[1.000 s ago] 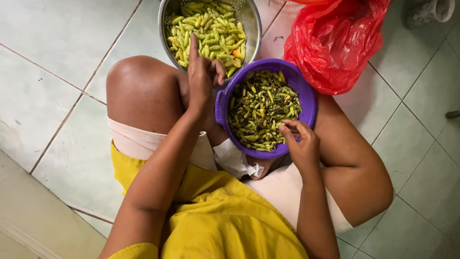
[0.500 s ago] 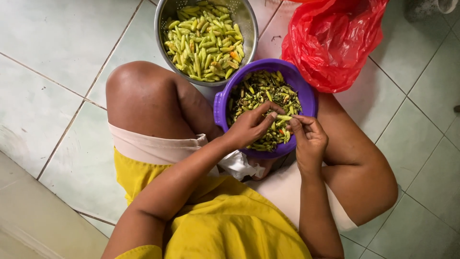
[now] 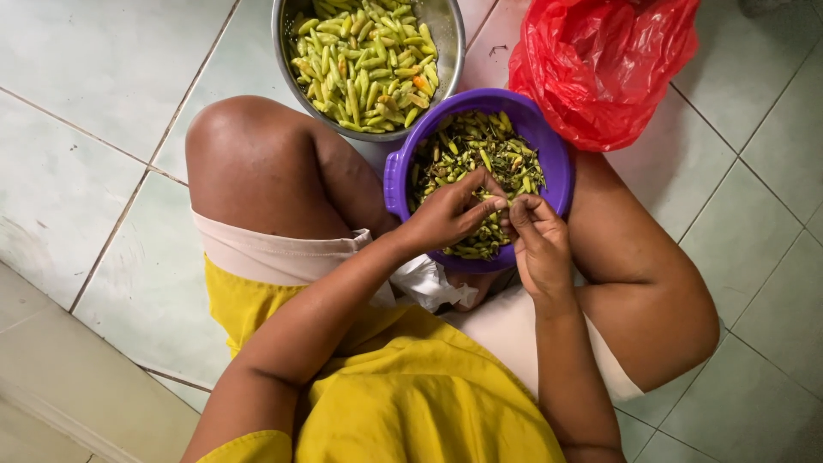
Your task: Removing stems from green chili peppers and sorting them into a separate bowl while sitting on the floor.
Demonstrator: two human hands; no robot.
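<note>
While the person sits on the tiled floor [image 3: 77, 171], both hands meet over the purple bowl [image 3: 549, 146] that rests between the thighs. The left hand [image 3: 446, 214] has its fingers [image 3: 484, 206] pressed together, pinching a small green chili [image 3: 504, 203] above the dark green heap in the bowl. The right hand [image 3: 540, 244] curls its fingers to the same chili, touching the left fingertips. A metal bowl [image 3: 446, 26] of pale green chilies stands just beyond, beside a red plastic bag [image 3: 609, 69].

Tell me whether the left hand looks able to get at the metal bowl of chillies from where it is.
Probably yes: the left hand is over the purple bowl, and the metal bowl sits just beyond, uncovered.
</note>
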